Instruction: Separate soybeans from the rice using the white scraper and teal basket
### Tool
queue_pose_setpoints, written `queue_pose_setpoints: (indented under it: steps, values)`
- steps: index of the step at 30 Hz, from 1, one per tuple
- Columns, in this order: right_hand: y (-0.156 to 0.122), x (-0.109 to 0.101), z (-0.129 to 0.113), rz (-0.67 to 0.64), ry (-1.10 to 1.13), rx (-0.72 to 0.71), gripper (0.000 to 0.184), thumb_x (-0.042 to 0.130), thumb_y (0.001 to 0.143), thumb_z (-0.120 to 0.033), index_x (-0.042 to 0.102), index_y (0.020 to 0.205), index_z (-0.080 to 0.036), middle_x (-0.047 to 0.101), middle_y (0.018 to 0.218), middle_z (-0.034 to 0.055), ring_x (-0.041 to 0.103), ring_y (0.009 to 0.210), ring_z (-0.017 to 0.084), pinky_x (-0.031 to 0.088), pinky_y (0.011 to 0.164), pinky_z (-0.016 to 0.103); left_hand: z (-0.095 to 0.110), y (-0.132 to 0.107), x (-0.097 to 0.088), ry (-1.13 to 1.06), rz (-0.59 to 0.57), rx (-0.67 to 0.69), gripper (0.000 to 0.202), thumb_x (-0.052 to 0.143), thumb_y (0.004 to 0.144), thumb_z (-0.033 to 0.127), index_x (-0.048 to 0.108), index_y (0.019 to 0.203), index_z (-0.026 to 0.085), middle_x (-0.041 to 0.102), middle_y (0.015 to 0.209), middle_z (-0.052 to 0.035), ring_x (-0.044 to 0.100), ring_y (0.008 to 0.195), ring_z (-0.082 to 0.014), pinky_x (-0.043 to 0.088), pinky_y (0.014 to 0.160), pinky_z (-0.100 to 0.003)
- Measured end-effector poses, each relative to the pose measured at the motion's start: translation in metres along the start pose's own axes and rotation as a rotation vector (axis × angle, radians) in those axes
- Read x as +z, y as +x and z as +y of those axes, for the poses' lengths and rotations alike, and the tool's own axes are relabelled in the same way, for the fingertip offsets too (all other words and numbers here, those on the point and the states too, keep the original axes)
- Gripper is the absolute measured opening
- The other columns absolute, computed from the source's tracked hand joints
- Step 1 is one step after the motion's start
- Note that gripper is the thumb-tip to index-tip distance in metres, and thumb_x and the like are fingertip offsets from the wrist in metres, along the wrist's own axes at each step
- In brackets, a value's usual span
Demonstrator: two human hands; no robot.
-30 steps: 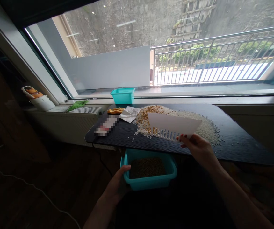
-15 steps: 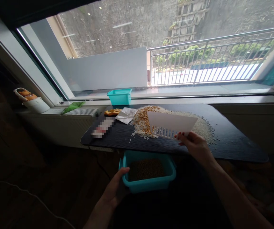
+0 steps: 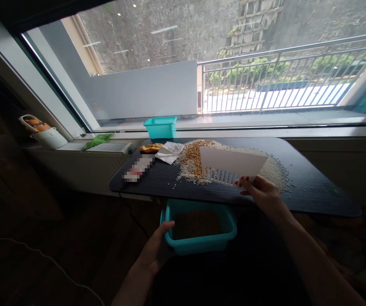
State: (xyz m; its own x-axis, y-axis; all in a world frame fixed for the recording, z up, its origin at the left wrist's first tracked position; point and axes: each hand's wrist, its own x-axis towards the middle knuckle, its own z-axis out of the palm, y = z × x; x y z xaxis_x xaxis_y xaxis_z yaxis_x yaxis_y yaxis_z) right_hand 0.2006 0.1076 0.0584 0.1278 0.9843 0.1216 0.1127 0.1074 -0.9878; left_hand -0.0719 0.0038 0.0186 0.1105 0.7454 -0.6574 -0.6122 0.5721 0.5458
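Observation:
My left hand [image 3: 157,246] grips the left side of a turquoise plastic bin [image 3: 198,245], thumb over its rim. Inside the bin, below the table's front edge, lies a layer of small brownish beans or grains [image 3: 197,223]. Between the fingers of my right hand [image 3: 264,193] is a white slotted scoop [image 3: 232,160], pinched at its lower right corner. Its row of slots faces down toward the front. Behind and under the scoop, golden-yellow beans [image 3: 192,158] spread on the left part of a heap of white rice [image 3: 274,170]. Whether the scoop touches the heap I cannot tell.
On the dark table [image 3: 317,193] lie a crumpled white paper [image 3: 169,153], a yellow-orange item [image 3: 151,148] and a blurred-out packet [image 3: 138,168]. A second turquoise bin [image 3: 160,127] stands at the window. Left are a radiator [image 3: 106,165] and a white basket [image 3: 49,138].
The whole view has shifted slightly, so everything sits a few pixels differently. Both hands keep their holds, and the scoop stays over the heap.

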Motion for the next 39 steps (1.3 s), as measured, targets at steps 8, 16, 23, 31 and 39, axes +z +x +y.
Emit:
queue_pose_setpoints:
  steps: [8, 16, 23, 31, 39]
  values:
    - [-0.007, 0.0, -0.004, 0.009, -0.03, 0.006, 0.04, 0.067, 0.059, -0.054, 0.063, 0.076, -0.018, 0.069, 0.076, 0.0071, 0.065, 0.076, 0.023, 0.053, 0.057, 0.03, 0.0, 0.002, -0.002, 0.013, 0.005, 0.005, 0.041, 0.059, 0.074, 0.028, 0.052, 0.111, 0.014, 0.066, 0.09, -0.0072, 0.063, 0.083, -0.0212, 0.051, 0.07, -0.031]
    - [-0.004, 0.002, 0.003, 0.01, -0.017, -0.002, 0.038, 0.067, 0.059, -0.053, 0.062, 0.072, -0.018, 0.068, 0.074, 0.006, 0.065, 0.076, 0.023, 0.053, 0.055, 0.029, -0.001, 0.0, -0.002, 0.016, 0.001, 0.013, 0.04, 0.058, 0.075, 0.028, 0.052, 0.111, 0.013, 0.065, 0.093, -0.0079, 0.063, 0.083, -0.0216, 0.051, 0.07, -0.031]
    - [-0.002, 0.005, 0.002, -0.003, -0.017, -0.017, 0.039, 0.067, 0.061, -0.053, 0.062, 0.077, -0.018, 0.069, 0.076, 0.0069, 0.065, 0.075, 0.023, 0.053, 0.056, 0.03, -0.001, 0.002, -0.003, 0.028, 0.008, 0.021, 0.039, 0.058, 0.074, 0.029, 0.053, 0.11, 0.014, 0.065, 0.092, -0.008, 0.063, 0.083, -0.0224, 0.051, 0.069, -0.032]
    - [-0.004, 0.009, -0.004, -0.045, -0.03, -0.009, 0.04, 0.066, 0.059, -0.055, 0.062, 0.075, -0.018, 0.069, 0.075, 0.0062, 0.064, 0.073, 0.021, 0.053, 0.056, 0.03, 0.0, 0.003, -0.003, 0.018, 0.035, 0.016, 0.036, 0.059, 0.074, 0.028, 0.055, 0.107, 0.013, 0.066, 0.09, -0.008, 0.064, 0.081, -0.022, 0.051, 0.069, -0.032]
    - [-0.011, 0.002, -0.004, -0.039, -0.032, 0.002, 0.039, 0.067, 0.059, -0.054, 0.062, 0.072, -0.018, 0.068, 0.075, 0.0062, 0.064, 0.075, 0.022, 0.053, 0.056, 0.029, 0.0, 0.002, -0.002, 0.007, 0.015, 0.019, 0.035, 0.059, 0.074, 0.027, 0.054, 0.107, 0.014, 0.066, 0.091, -0.0074, 0.064, 0.082, -0.0213, 0.051, 0.07, -0.032]
